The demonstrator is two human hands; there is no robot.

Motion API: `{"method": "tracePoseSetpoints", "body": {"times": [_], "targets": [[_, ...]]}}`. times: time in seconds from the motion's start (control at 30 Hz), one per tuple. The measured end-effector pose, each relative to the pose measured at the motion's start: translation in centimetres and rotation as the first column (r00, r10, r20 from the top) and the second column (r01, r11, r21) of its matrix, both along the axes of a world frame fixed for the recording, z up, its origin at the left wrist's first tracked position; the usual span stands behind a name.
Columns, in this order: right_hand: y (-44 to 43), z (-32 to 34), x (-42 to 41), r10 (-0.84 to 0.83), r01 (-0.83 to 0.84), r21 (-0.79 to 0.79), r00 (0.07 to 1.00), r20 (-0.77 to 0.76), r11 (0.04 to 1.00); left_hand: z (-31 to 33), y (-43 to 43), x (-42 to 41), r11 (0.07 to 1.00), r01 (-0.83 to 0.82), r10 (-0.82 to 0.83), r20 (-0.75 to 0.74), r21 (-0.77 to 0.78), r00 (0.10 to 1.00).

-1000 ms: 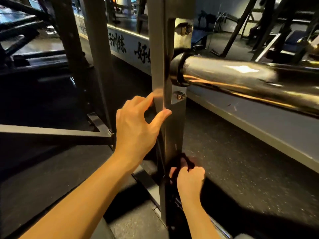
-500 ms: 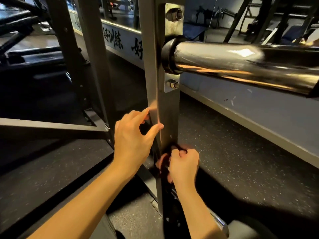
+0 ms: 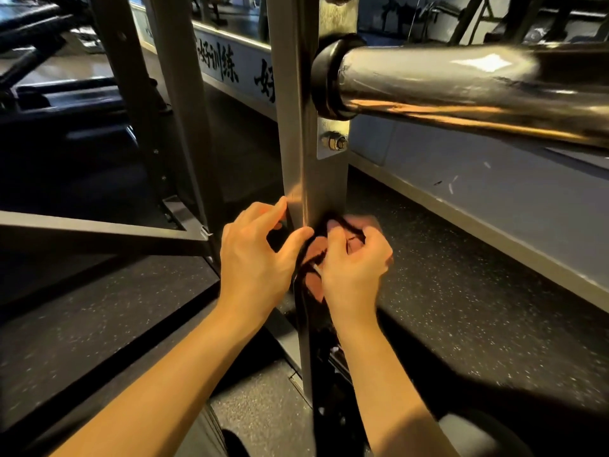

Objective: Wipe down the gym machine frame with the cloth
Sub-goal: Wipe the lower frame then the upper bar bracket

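Head view (only one supplied); right grip [image 3: 354,268] curled tight on the cloth [image 3: 339,225], which sits bunched and dark against the near face of the upright post [image 3: 309,159], just ahead of the knuckles; cloth colour and folds blurred. Left grip [image 3: 257,258] sits beside it on the same post, thumb on the near face and fingers hooked round the edge, so clamped on the post as a brace.

Step in hand, by my reading: rubbing the lower stretch of the post. Next move likely calls for firm pressure along the post, above the grip toward the bolt [image 3: 334,143] and the chrome bar [image 3: 461,84], with the cloth worked round the collar.

Count: two hands; one cloth; one chrome bar; one full bolt; one near post, other uprights beyond the left grip.
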State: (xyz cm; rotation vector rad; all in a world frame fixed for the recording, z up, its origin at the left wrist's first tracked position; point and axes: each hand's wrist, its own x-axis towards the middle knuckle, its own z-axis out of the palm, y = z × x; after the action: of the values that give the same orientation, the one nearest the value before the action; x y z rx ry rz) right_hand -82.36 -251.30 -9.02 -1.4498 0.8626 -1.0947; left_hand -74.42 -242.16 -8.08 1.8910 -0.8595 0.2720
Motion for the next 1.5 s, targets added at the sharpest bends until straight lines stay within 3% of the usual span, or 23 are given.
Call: {"method": "tracePoseSetpoints", "body": {"times": [0.07,0.2,0.27,0.37,0.43,0.5,0.57,0.63,0.67,0.7,0.77,0.83,1.07,1.27,1.4,1.5], "targets": [[0.4,-0.7,-0.2,-0.004,0.005,0.028,0.999,-0.049,1.0,0.0,0.1,0.1,1.0,0.007,-0.007,-0.005,-0.008,1.0],[0.4,-3.8,-2.1,0.014,0.088,0.317,0.952,-0.307,0.945,0.0,0.2,0.1,1.0,0.009,-0.009,-0.012,-0.008,1.0],[0.2,-1.8,-2.0,0.029,0.048,0.318,0.972,-0.233,0.947,0.1,0.2,-0.1,1.0,0.008,-0.008,-0.02,-0.014,1.0],[-0.3,3.3,0.0,0.043,-0.043,-0.023,0.999,0.003,0.999,0.1,0.2,-0.2,0.999,0.025,-0.026,-0.018,-0.027,1.0],[-1.1,5.3,1.4,-0.012,0.029,-0.266,0.998,0.064,0.963,0.2,0.4,0.0,0.999,0.039,-0.039,-0.019,-0.024,0.999],[-1.7,4.8,2.1,-0.091,0.114,-0.353,0.993,0.08,0.929,0.4,0.6,0.1,0.999,0.047,-0.047,-0.024,-0.022,0.999],[-2.2,2.5,1.8,-0.106,0.123,-0.294,0.992,0.072,0.948,0.6,0.6,0.1,0.999,0.042,-0.043,-0.029,-0.021,0.999],[-1.7,-0.4,0.6,-0.031,0.031,0.005,1.0,0.001,0.999,0.7,0.6,0.1,0.999,0.038,-0.039,-0.033,-0.021,0.999],[-1.3,-2.3,-0.2,0.007,0.005,0.181,0.998,-0.068,0.983,0.8,0.6,0.0,0.999,0.038,-0.038,-0.039,-0.022,0.999],[-1.0,-4.3,-1.1,0.039,0.006,0.25,0.984,-0.177,0.968,0.7,0.6,0.0,0.999,0.035,-0.036,-0.047,-0.022,0.998],[0.2,-7.7,-2.8,0.083,0.002,0.219,0.922,-0.378,0.976,0.7,0.5,-0.1,0.999,0.029,-0.03,-0.063,-0.021,0.998],[1.1,-8.6,-3.9,0.12,-0.04,0.185,0.889,-0.442,0.982,0.4,0.6,-0.3,1.0,0.023,-0.024,-0.083,-0.01,0.996],[-0.7,-2.7,-2.3,0.088,-0.082,0.045,0.984,-0.152,0.996,-0.8,0.9,-0.5,0.999,0.029,-0.037,-0.203,-0.041,0.978],[2.2,-11.1,-4.8,0.126,-0.048,0.179,0.879,-0.46,0.983,-1.1,0.5,-0.8,0.999,0.005,-0.011,-0.171,-0.033,0.985],[1.4,-8.2,-3.5,0.052,-0.064,-0.029,0.952,-0.303,0.998,-2.2,0.3,-1.2,1.0,-0.009,0.005,-0.15,-0.029,0.989],[1.5,-10.0,-3.8,0.054,-0.047,0.027,0.936,-0.347,0.999,-2.5,0.3,-1.5,0.999,-0.004,-0.003,-0.157,-0.047,0.988]]}}
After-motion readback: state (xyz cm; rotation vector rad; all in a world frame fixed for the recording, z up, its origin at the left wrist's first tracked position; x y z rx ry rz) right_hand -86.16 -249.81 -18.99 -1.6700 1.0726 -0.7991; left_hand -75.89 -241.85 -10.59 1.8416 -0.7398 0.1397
